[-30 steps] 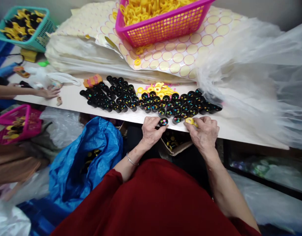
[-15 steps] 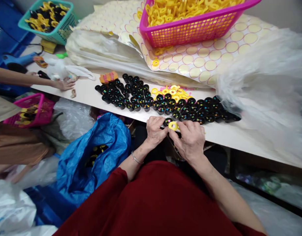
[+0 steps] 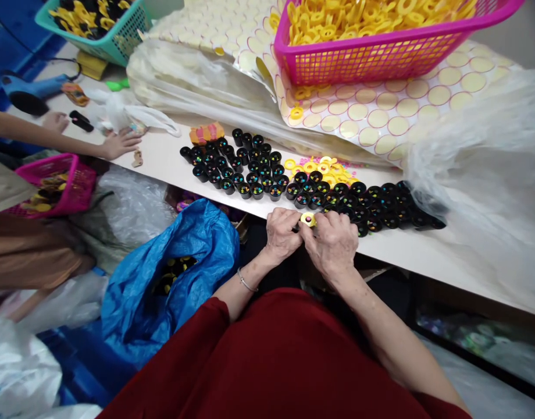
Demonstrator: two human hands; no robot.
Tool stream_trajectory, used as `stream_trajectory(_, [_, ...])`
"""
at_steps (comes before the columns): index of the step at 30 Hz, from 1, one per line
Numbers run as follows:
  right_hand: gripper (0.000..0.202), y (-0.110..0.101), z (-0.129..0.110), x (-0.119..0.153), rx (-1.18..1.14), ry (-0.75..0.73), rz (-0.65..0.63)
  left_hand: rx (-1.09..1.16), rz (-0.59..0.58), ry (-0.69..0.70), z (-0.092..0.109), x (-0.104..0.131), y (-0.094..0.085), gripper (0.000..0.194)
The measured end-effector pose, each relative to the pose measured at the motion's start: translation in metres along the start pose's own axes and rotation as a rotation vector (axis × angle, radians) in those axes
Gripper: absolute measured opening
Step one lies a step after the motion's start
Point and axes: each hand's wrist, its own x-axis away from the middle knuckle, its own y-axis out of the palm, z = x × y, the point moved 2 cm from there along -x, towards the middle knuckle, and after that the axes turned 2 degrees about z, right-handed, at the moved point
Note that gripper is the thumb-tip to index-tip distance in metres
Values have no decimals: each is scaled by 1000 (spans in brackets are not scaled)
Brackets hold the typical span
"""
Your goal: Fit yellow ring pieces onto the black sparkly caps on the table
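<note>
A small yellow plastic ring (image 3: 308, 219) sits at the near edge of the white surface (image 3: 407, 247), pinched between the fingertips of both hands, which are pressed close together there; beneath the ring a small black plastic cup is almost wholly hidden by the fingers, so how it is held cannot be told. The left hand (image 3: 282, 234) curls in from the left with a thin bracelet at its wrist, and the right hand (image 3: 335, 244) closes over the ring from the right. Just beyond the hands a long band of small black plastic cups with coloured beads inside (image 3: 311, 189) runs left to right across the surface, standing upright and touching one another. Behind them, near the middle, lies a loose pile of yellow rings (image 3: 324, 169). Farther back a pink mesh basket heaped with yellow rings (image 3: 381, 55) rests on a sheet of round cream stickers (image 3: 393, 110). A crumpled clear plastic bag (image 3: 481, 169) fills the right side. At the far left stands a teal mesh basket of yellow and black parts (image 3: 119, 41), and another person's hand (image 3: 119, 144) lies flat on the surface. Below the surface, left of the hands, a blue plastic sack (image 3: 180, 267) hangs open, and further left is a second pink basket (image 3: 75, 189).
</note>
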Motion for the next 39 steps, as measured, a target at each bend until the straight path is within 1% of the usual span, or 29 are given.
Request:
stream_trajectory(4, [25,1,-1,-1,-31,31,-33,21,-42,-23,-5,0,-2,13])
stream_trajectory(7, [24,0,-2,-3,-15,21,-27,170,-94,-41,-9,-6,-10,17])
stream_trajectory(9, [24,0,-2,-3,11,3,4,314,-85,-107,-10,-13,-16,19])
stream_trajectory(11, [23,0,-3,-3,36,-10,34,430,-68,-206,-8,-20,-19,19])
stream_trajectory(13, [21,1,-3,-3,50,-10,44,493,-106,-277,-2,-26,-17,18])
stream_trajectory(16, [19,4,-1,-2,23,5,26,494,-176,-342,7,-29,-10,22])
stream_trajectory(19, [21,7,1,3,-132,44,55,464,-175,-387,11,-28,-6,22])
stream_trajectory(21, [31,8,4,11,-304,122,111,467,-167,-394,12,-27,-6,20])
stream_trajectory(22, [37,8,6,17,-395,185,131,471,-166,-395,12,-27,-7,19])
stream_trajectory(24, [44,7,8,30,-568,354,127,476,-167,-397,11,-27,-8,19])
stream_trajectory(25, [45,7,9,38,-660,452,97,481,-167,-398,11,-26,-8,20])
stream_trajectory(26, [45,7,9,44,-766,550,40,489,-166,-399,11,-26,-8,21])
stream_trajectory(28, [43,8,5,54,-1018,738,-135,514,-162,-413,11,-24,-9,21])
stream_trajectory(30, [43,11,-1,56,-1250,878,-289,538,-154,-445,12,-22,-9,21])
stream_trajectory(31, [44,14,-5,54,-1334,926,-323,545,-149,-462,13,-20,-9,21])
stream_trajectory(32, [45,17,-8,50,-1392,964,-318,548,-145,-475,14,-19,-10,20])
stream_trajectory(35, [47,28,-14,35,-1490,1037,-241,552,-126,-489,15,-17,-11,16])
stream_trajectory(37, [46,34,-17,27,-1541,1063,-215,567,-116,-496,14,-16,-10,13])
stream_trajectory(39, [45,39,-19,23,-1577,1082,-195,596,-119,-516,12,-16,-9,16])
